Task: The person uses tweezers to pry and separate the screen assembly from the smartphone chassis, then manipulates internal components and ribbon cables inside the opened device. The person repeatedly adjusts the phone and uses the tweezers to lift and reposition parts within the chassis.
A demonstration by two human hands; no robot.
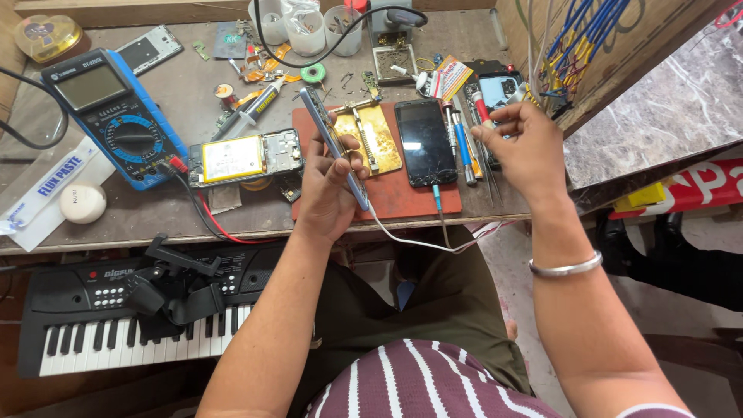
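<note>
My left hand (329,190) grips a slim light-blue phone (331,139) edge-on, tilted over the red work mat (410,200); a white cable (414,242) runs from the phone's lower end. My right hand (525,147) hovers above the mat's right edge with its fingers curled near a red-handled tool (480,107); whether it grips the tool is unclear. A black phone with a cracked screen (424,141) lies on the mat between my hands. A gold-coloured clamp plate (373,138) sits just right of the held phone.
An opened phone showing its yellow battery (244,158) lies left of the mat, next to a blue multimeter (116,116) with red and black leads. Screwdrivers (462,147), cups (306,27) and small parts crowd the back. A keyboard (131,317) sits below the bench edge.
</note>
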